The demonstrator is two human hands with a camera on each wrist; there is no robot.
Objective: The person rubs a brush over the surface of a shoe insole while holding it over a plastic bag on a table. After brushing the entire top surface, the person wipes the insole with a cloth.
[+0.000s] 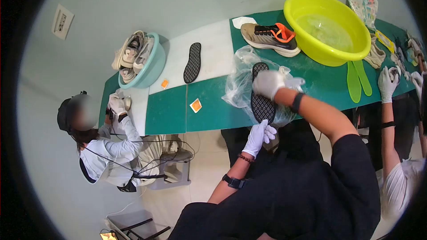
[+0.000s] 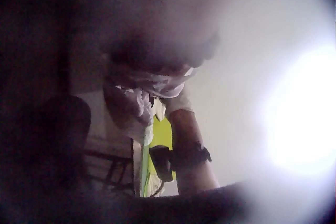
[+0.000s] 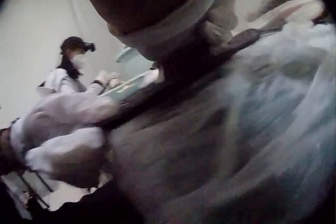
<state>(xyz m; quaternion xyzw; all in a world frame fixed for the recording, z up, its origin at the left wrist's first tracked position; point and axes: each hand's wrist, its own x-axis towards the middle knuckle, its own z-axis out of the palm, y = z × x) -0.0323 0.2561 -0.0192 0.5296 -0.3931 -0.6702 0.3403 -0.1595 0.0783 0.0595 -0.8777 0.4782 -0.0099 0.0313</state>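
Note:
A long black insole (image 1: 262, 106) with a diamond pattern lies over a crumpled clear plastic bag (image 1: 240, 78) at the table edge. My gloved left hand (image 1: 259, 138) pinches its near end between thumb and fingers. Across its middle, my gloved right hand (image 1: 268, 84) is curled round a pale handle-like piece (image 1: 295, 82) that juts out to the right; I cannot tell its kind. In the right wrist view a dark mass (image 3: 181, 69) sits between that hand and the insole. The left wrist view is dim, with the left glove (image 2: 139, 106) partly visible.
Behind stand a tan and black shoe (image 1: 269, 38) and a yellow-green basin (image 1: 327, 58) of water. Green insoles (image 1: 354, 82) lie at right, another black insole (image 1: 193, 63) at left. A blue basin (image 1: 153, 66) holds shoes. People sit at left (image 1: 106, 146) and right (image 1: 402, 182).

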